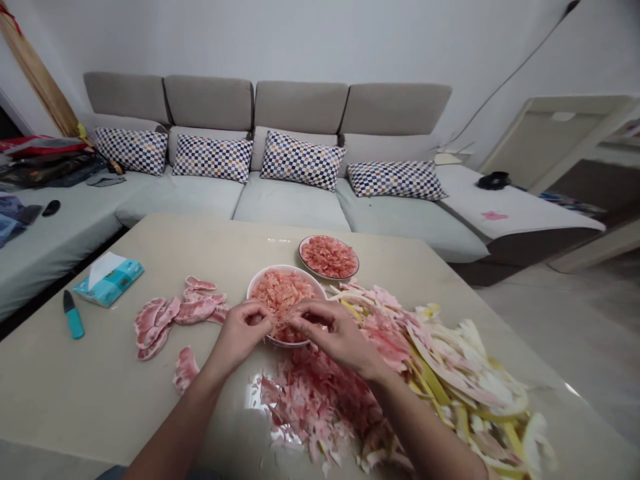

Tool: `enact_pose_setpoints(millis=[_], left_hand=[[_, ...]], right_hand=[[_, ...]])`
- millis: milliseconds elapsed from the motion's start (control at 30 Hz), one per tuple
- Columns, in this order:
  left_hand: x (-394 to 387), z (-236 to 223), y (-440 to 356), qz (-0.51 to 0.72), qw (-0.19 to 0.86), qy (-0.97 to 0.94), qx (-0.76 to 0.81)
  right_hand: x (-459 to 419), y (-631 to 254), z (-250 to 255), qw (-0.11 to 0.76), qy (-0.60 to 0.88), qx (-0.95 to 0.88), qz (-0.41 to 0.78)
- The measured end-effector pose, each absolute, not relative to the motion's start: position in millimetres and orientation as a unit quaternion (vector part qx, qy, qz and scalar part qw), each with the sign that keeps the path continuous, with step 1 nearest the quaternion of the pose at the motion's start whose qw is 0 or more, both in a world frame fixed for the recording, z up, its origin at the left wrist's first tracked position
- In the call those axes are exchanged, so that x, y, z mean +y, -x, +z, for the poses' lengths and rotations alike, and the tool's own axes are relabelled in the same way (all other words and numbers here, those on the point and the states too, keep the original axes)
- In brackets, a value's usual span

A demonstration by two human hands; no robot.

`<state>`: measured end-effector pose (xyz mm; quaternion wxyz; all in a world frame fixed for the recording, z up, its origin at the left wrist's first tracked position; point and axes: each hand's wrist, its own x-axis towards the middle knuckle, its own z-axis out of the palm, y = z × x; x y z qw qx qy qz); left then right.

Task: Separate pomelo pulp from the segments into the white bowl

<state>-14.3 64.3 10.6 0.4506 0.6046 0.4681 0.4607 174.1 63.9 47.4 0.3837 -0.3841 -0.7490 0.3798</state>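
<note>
Over a white bowl [320, 288] heaped with loose pink pomelo flesh [283, 288], both hands come together with fingertips pinched. My left hand [245, 331] is closed, its thumb and forefinger meeting at a small bit of pomelo flesh. My right hand [333, 328] pinches from the other side, close to the left fingertips. The bit between them blends with the pulp below, so its edges are unclear. Left of the bowl lie several pomelo segments [157, 323] in their membranes. A single segment [186, 368] sits near my left forearm. Torn pink membranes [320, 393] are piled below my right hand.
Behind the bowl stands a dark-rimmed plate [301, 254] of pink pomelo flesh. Thick yellow-white peels [460, 373] spread across the table's right side. A teal-handled knife [74, 320] and a blue tissue pack [113, 283] lie at left. A grey sofa [295, 203] runs behind the table [215, 233].
</note>
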Motion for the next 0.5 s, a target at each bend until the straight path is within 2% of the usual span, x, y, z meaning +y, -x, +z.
enact_pose_setpoints(millis=[167,333,400,500], left_hand=[[62,17,16,0.476,0.443,-0.616,0.445],[59,20,15,0.471,0.456,-0.627,0.422],[58,20,15,0.466,0.466,-0.627,0.414],[57,21,16,0.458,0.479,-0.622,0.416]], right_hand=[[67,-182,44,0.384,0.401,-0.697,0.453],[70,-185,41,0.371,0.417,-0.683,0.472],[73,-185,39,0.362,0.422,-0.696,0.454],[77,-187,36,0.375,0.461,-0.720,0.358]])
